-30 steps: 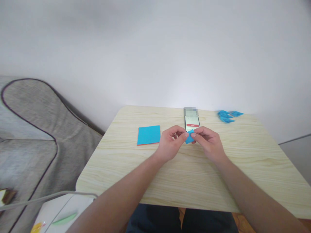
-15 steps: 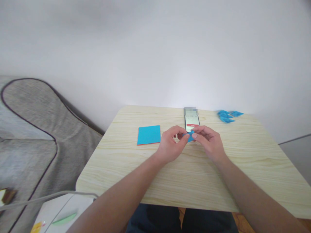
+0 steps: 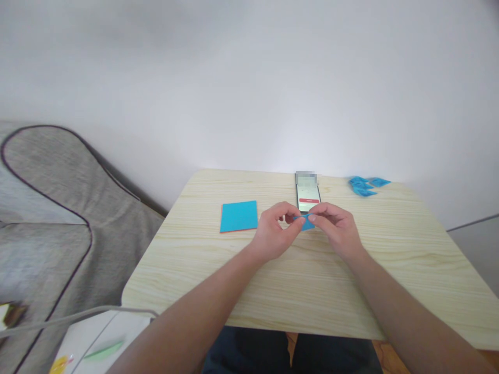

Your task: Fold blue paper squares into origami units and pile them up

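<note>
A small folded piece of blue paper (image 3: 307, 224) is pinched between my two hands, just in front of the phone. My left hand (image 3: 276, 231) grips its left side between thumb and fingers. On the other side, the thumb and fingertips of my right hand (image 3: 336, 224) press its upper right edge. The fingers cover part of the paper, so its full shape is hidden. To the left of my left hand lies a stack of square paper (image 3: 239, 216), blue on top with an orange-red edge showing beneath.
A phone (image 3: 307, 192) with a lit screen lies beyond my hands, by the wall. Several folded blue paper pieces (image 3: 362, 186) lie at the table's back right. The wood-grain table (image 3: 187, 259) has a grey sofa (image 3: 50, 171) to its left, and a pale cable (image 3: 89, 312) crosses at lower left.
The blue paper has turned slightly between my fingers, and more of its flat lower part shows below the fingertips. My right fingers have shifted a little; both hands keep hold.
</note>
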A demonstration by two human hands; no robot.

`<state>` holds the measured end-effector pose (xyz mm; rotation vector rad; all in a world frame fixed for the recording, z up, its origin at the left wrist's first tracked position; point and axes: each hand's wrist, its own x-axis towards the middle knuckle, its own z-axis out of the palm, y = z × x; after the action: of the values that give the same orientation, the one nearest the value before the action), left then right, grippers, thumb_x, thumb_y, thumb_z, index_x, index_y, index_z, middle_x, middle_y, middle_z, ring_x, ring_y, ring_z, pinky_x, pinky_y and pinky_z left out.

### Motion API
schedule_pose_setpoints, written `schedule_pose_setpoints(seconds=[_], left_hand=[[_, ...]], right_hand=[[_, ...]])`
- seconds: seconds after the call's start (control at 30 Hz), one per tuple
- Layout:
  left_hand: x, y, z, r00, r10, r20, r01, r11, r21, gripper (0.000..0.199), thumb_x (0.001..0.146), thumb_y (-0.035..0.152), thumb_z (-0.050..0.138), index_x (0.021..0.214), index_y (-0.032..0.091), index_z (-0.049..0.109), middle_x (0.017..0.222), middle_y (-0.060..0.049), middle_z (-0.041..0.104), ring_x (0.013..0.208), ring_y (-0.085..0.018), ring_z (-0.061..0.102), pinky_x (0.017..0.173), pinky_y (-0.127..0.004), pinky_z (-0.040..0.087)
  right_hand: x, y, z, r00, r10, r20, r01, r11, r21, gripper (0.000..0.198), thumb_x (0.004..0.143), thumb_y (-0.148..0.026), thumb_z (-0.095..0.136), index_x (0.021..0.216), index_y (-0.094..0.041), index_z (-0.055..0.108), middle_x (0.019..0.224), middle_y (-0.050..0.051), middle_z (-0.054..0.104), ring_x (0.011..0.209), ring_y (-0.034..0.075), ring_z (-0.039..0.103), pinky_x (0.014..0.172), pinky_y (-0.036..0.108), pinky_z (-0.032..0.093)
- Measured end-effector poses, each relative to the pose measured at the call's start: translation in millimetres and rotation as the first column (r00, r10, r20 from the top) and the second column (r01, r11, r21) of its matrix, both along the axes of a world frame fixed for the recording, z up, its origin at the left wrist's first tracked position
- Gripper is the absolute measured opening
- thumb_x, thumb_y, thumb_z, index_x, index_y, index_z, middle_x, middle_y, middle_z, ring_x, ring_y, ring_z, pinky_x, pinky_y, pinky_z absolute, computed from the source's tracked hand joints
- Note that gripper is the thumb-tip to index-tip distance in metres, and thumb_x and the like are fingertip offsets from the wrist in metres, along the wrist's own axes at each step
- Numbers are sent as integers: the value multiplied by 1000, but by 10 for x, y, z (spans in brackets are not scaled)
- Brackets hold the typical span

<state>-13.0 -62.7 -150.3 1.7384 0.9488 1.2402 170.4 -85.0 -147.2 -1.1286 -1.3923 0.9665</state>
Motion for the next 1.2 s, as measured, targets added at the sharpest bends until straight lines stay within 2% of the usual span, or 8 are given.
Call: schedule_pose_setpoints(seconds=[0.23,0.33,0.47,0.6,0.77,0.87,1.0,1.2], left_hand=[[1,18,14,995,-8,98,23,988,-153,21,85,39,76,85,19,71,74,1,65,70,-13,52,66,-27,40],[-4,18,13,995,-85,51,93,976,-199,33,87,47,73,73,17,67,65,2,58,63,-12,45,60,-27,34],[-11,18,3,995,-100,18,102,973,-206,43,89,50,71,64,17,59,60,3,49,61,-11,40,58,-27,30],[-6,26,-19,998,-52,42,61,973,-223,48,89,51,71,62,17,49,58,5,40,59,-10,33,55,-27,25],[6,33,-44,995,-38,89,57,974,-221,49,87,53,72,62,18,47,59,5,37,57,-9,32,54,-26,25],[9,40,-51,995,-22,101,44,973,-226,49,88,52,71,62,18,48,57,5,39,57,-9,34,54,-26,25],[7,60,-57,989,13,150,22,972,-232,44,89,51,71,64,18,56,57,4,49,56,-10,42,54,-26,30],[5,64,-49,986,22,167,15,976,-215,40,89,50,72,66,17,65,61,2,59,59,-11,47,57,-27,34]], right_hand=[[3,4,21,1000,-21,-6,21,1000,-17,17,85,-39,78,81,-23,74,77,1,70,74,17,60,71,31,48],[6,16,11,998,-62,-17,61,998,-28,18,84,-41,79,82,-23,75,77,1,71,73,17,61,71,31,49],[9,29,0,998,-68,-15,67,996,-54,22,84,-44,80,81,-22,75,77,1,71,72,16,61,70,30,50],[18,36,-13,1000,19,-5,-20,994,-110,25,87,-46,76,80,-22,74,74,1,69,72,16,63,71,31,50],[29,32,-28,997,44,64,-39,996,-77,27,90,-46,72,78,-21,73,73,2,70,72,17,63,71,33,49],[17,24,-27,999,27,34,-25,998,-57,24,90,-45,73,82,-22,72,74,1,70,71,17,64,71,33,51],[-14,11,-45,997,16,-71,-15,1000,7,23,82,-37,83,94,-25,68,84,0,70,74,17,64,72,33,53],[-34,2,-70,998,9,-61,-8,1000,29,20,80,-33,84,87,-24,68,78,0,69,71,16,61,68,31,50]])
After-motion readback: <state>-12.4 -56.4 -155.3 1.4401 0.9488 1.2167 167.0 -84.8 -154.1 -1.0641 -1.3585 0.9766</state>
